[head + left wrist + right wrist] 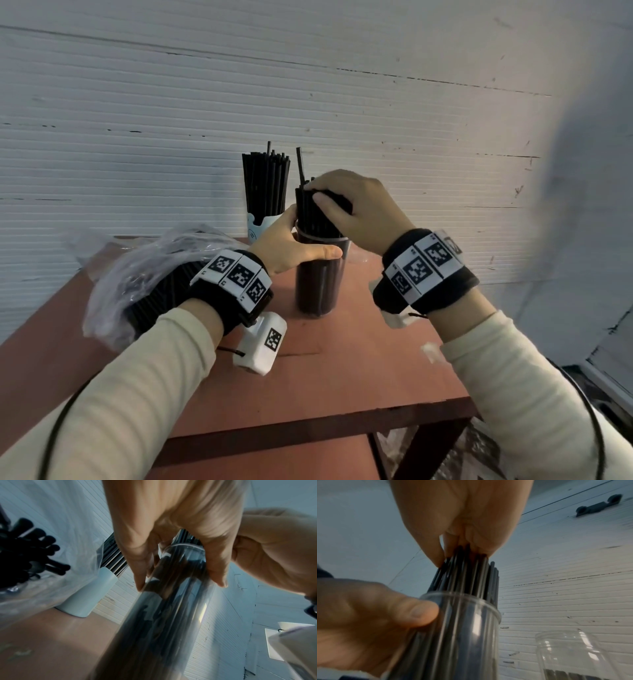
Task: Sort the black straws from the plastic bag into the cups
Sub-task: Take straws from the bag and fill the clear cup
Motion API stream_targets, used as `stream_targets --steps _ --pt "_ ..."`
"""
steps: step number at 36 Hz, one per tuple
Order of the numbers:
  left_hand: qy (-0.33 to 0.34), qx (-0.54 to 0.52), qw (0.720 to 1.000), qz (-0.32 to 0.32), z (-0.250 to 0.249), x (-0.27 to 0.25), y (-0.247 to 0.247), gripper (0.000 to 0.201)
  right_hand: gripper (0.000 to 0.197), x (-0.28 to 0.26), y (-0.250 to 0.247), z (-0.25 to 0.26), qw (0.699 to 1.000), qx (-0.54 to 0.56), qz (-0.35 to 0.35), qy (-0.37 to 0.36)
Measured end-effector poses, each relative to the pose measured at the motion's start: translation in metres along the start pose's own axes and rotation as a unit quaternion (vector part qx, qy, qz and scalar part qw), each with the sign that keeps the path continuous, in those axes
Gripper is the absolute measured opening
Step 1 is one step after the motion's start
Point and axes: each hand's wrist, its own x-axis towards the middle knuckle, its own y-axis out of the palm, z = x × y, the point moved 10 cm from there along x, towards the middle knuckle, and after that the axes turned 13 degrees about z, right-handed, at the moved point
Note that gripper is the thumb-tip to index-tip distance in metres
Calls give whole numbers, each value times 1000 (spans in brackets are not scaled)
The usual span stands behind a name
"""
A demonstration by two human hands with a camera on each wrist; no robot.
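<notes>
A tall clear cup [320,277] packed with black straws [310,209] stands mid-table. My left hand [294,245] grips it just below the rim, thumb across the front. My right hand [346,205] curls over the top of the bundle and holds the straw ends; one straw pokes up above it. The right wrist view shows the fingertips [436,559] on the straw tops [467,577] above the cup rim [462,599]. In the left wrist view, my fingers [139,574] wrap the clear cup [163,608]. The plastic bag [137,270], with more straws inside, lies at left.
A white cup [258,228] full of black straws stands behind the clear one, by the wall. An empty clear jar [573,655] sits to the right. The red-brown table [342,370] ends close at the front and right. A ribbed white wall stands behind.
</notes>
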Motion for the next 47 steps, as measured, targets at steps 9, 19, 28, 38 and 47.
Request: stream_targets --steps 9,19,28,38,47 --pt "-3 1 1000 4 3 1 -1 85 57 12 -14 15 1000 1 -12 -23" --pt "-14 -2 1000 -1 4 -2 -1 99 30 2 3 -4 998 -22 41 30" --pt "-21 -7 1000 -9 3 -5 4 66 44 -21 15 -3 996 -30 74 48" --pt "-44 -49 998 -3 3 -24 -1 114 36 -19 -11 27 998 23 -52 10" --pt "23 121 982 -144 -33 -95 -83 37 11 -7 27 57 989 139 -48 30"
